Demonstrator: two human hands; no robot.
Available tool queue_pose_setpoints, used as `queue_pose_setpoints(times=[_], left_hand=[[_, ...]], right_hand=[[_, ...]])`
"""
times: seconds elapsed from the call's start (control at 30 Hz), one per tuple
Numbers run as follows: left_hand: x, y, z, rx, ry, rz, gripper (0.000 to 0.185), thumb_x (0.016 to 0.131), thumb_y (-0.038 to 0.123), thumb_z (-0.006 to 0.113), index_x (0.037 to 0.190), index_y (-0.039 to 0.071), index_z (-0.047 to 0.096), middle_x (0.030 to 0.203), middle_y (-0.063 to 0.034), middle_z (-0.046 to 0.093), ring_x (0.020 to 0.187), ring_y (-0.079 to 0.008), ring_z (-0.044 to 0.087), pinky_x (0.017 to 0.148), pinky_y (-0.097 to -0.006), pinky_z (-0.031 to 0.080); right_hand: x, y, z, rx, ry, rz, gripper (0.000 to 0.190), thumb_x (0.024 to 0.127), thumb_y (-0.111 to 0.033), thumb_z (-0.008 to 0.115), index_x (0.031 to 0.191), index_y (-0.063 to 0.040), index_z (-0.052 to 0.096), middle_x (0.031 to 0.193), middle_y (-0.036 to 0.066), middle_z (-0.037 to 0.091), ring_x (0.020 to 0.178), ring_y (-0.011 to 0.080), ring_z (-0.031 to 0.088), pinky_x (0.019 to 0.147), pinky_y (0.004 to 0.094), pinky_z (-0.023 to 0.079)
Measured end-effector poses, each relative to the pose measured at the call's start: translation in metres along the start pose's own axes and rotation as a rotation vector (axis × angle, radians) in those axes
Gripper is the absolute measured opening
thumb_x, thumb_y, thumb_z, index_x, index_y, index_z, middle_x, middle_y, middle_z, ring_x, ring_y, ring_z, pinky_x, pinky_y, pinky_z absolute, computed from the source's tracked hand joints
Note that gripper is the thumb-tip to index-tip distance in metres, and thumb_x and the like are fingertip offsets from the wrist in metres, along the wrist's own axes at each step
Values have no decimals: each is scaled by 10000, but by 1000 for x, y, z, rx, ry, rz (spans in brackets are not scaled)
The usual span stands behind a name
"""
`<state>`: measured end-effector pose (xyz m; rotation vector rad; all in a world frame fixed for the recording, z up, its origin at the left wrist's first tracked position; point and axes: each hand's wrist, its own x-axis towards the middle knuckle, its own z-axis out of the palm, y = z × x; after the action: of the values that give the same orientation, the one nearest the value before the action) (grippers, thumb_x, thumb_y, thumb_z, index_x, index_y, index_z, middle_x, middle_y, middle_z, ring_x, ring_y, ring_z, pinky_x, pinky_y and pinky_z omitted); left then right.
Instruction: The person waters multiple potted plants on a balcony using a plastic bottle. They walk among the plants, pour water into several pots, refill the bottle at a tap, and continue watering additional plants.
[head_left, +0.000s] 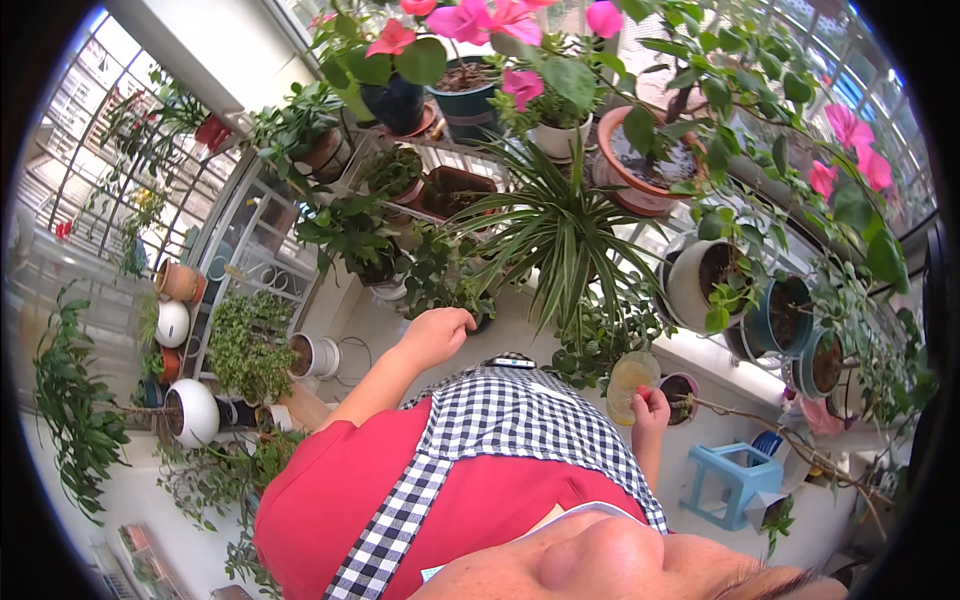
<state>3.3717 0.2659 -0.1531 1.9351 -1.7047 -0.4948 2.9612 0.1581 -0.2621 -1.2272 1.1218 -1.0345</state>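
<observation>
My right hand (651, 411) is closed at the near end of a translucent plastic container (631, 375) holding pale yellowish liquid. A small red part shows at my fingertips. Just beside it stands a pink-rimmed pot (681, 397) with a bare woody stem. My left hand (439, 334) hovers with curled fingers next to a leafy potted plant (442, 281); its palm is hidden, so whether it holds anything is unclear. Between and beyond my hands, a striped spider plant (566, 217) spreads long leaves over a shelf.
A tiered plant stand (457, 154) carries several pots ahead. Bougainvillea branches (851, 127) with pink bracts reach across the upper right. Ring-held pots (780, 315) line the right wall. A blue plastic stool (731, 480) sits on the floor at right, a white pot (324, 356) at left.
</observation>
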Motion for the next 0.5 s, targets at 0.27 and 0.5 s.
queue_pose_setpoints(times=[0.27, 0.5], left_hand=[[-67, -62, -26, -40, 132, -197, 221, 885, 133, 523, 1065, 95, 647, 938, -116, 688, 892, -317, 648, 772, -431, 515], [-117, -125, -47, -98, 235, -349, 233, 882, 129, 534, 1086, 117, 644, 931, -111, 684, 881, -315, 644, 758, -437, 510]], right_hand=[[2, -22, 67, -41, -174, 8, 50, 858, -50, 586, 856, -1, 581, 765, 8, 568, 667, 73, 490, 619, 220, 386], [-4, -60, 152, -37, -288, -4, 85, 837, -57, 558, 883, 3, 596, 771, 47, 610, 676, 117, 549, 653, 251, 440]])
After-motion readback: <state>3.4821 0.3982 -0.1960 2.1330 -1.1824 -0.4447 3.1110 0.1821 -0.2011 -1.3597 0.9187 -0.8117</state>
